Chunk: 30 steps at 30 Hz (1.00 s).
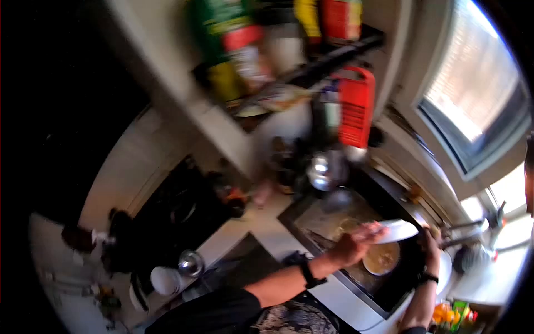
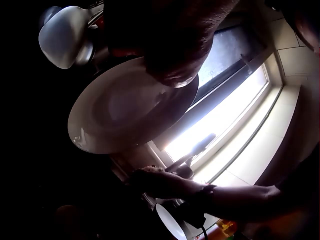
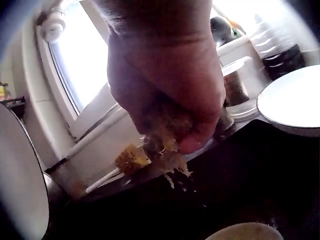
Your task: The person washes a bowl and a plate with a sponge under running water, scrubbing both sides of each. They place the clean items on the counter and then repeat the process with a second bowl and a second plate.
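Observation:
My left hand (image 1: 356, 246) grips a white plate (image 1: 398, 231) by its rim and holds it tilted above the dark sink (image 1: 303, 222). In the left wrist view the plate (image 2: 115, 112) shows its broad face, with the fingers at its upper edge. Over the sink's right side, my right hand (image 3: 165, 90) is curled round a wet, stringy brownish clump (image 3: 167, 142); strands hang out below the fingers and small drops show under them. What the clump is, I cannot tell. Below the plate, a round bowl (image 1: 381, 259) with yellowish contents stands in the sink.
Behind the sink, a yellow-brown sponge-like piece (image 3: 131, 159) lies by a white stick on the window ledge. Another white dish (image 3: 295, 100) stands right of the sink. A red board (image 1: 356, 108) and shiny metalware (image 1: 320, 171) stand at the back. A white bowl (image 1: 166, 281) sits on the left.

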Each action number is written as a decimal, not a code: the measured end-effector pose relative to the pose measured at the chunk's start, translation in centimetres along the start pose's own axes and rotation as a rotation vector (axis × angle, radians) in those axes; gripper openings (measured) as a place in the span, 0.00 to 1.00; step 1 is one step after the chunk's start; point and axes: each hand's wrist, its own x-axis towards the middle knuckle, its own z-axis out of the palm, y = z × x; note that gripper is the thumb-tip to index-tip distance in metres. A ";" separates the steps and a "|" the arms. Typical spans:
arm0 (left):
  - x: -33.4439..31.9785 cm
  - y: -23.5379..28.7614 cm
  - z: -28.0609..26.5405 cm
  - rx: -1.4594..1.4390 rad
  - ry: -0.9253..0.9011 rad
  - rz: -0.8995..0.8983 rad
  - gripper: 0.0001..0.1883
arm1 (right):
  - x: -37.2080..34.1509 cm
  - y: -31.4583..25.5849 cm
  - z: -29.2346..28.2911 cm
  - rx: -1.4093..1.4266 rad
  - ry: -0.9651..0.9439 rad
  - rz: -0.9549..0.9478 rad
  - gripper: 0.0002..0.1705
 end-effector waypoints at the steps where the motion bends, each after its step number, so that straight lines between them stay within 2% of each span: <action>1: 0.1 0.5 -0.6 -0.022 0.016 -0.041 0.33 | -0.9 0.9 -0.3 -0.042 -0.003 0.026 0.13; 2: 0.0 0.1 -0.5 -0.139 0.003 -0.105 0.31 | -2.5 2.0 -0.1 -0.098 -0.054 0.048 0.13; 3: -0.2 0.6 -0.8 -0.077 0.059 -0.214 0.32 | -4.0 3.1 -0.6 -0.165 -0.104 0.069 0.12; 5: -1.1 -0.2 -0.2 -0.485 0.081 -0.554 0.35 | -7.5 5.0 -1.2 -0.300 -0.249 0.085 0.11; 7: -1.6 0.3 -1.5 -0.717 0.091 -0.865 0.33 | -9.9 6.4 -2.0 -0.416 -0.413 0.061 0.10; 8: -3.2 -0.6 0.6 -0.951 0.258 -0.848 0.33 | -11.5 5.9 -1.7 -0.425 -0.433 0.091 0.10; 9: -3.1 0.6 -2.1 -1.123 0.177 -0.918 0.34 | -12.7 4.1 -0.5 -0.397 -0.443 0.125 0.10; 11: -3.9 2.6 -5.4 -1.356 0.132 -1.060 0.33 | -16.1 -0.4 1.8 -0.337 -0.447 0.174 0.11; 13: -4.8 3.8 -6.8 -1.390 0.138 -1.110 0.34 | -19.2 -4.5 3.6 -0.272 -0.448 0.198 0.12; 15: -6.6 4.2 -6.6 -1.389 0.205 -1.076 0.34 | -21.6 -7.7 4.3 -0.220 -0.460 0.197 0.12; 18: -9.3 7.3 -11.0 -1.415 0.276 -1.040 0.33 | -24.7 -10.7 5.3 -0.158 -0.504 0.177 0.13; 19: -9.9 9.8 -14.2 -1.444 0.339 -1.045 0.33 | -25.4 -11.2 5.6 -0.141 -0.516 0.167 0.13; 23: -15.0 13.7 -21.1 -1.467 0.703 -0.936 0.32 | -27.8 -11.7 6.3 -0.060 -0.597 0.149 0.17; 25: -18.3 16.9 -26.2 -1.346 0.856 -0.786 0.29 | -27.8 -10.6 6.1 -0.036 -0.703 0.068 0.17; 28: -25.2 21.2 -33.3 -1.222 1.058 -0.637 0.26 | -30.8 -14.8 7.7 -0.074 -0.691 0.131 0.16; 30: -29.7 25.1 -37.4 -1.073 1.277 -0.526 0.26 | -32.2 -16.3 8.1 -0.079 -0.729 0.010 0.16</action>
